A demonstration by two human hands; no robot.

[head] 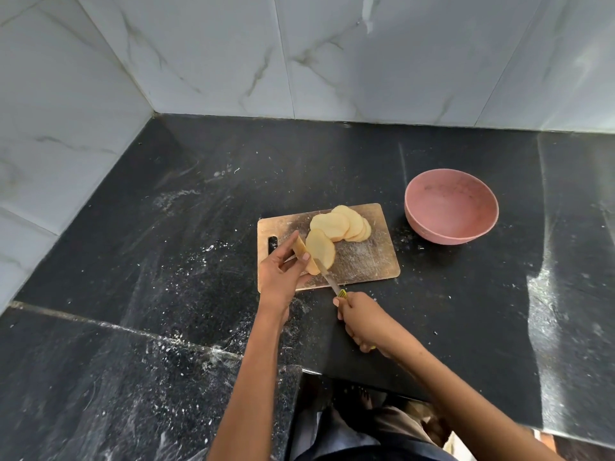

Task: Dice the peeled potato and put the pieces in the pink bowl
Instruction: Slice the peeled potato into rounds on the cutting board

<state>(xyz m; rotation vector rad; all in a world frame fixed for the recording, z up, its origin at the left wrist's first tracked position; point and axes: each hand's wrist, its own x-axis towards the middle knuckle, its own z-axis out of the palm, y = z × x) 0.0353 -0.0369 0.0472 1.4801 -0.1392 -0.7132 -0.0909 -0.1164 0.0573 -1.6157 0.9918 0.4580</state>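
Observation:
On a wooden cutting board (366,261) lie several round potato slices (342,224), fanned toward the board's far right. My left hand (283,271) pinches the remaining end of the potato (301,252) at the board's left side, with a freshly cut slice (321,249) leaning beside it. My right hand (361,319) grips a yellow-handled knife (327,277) whose blade sits between the potato end and that slice. The pink bowl (429,224) stands to the right of the board and holds nothing.
The black stone counter (166,247) is dusted with white specks. White marble-tiled walls (216,54) close the corner at the left and back. The counter's front edge (382,384) steps back in front of me, with my legs below it.

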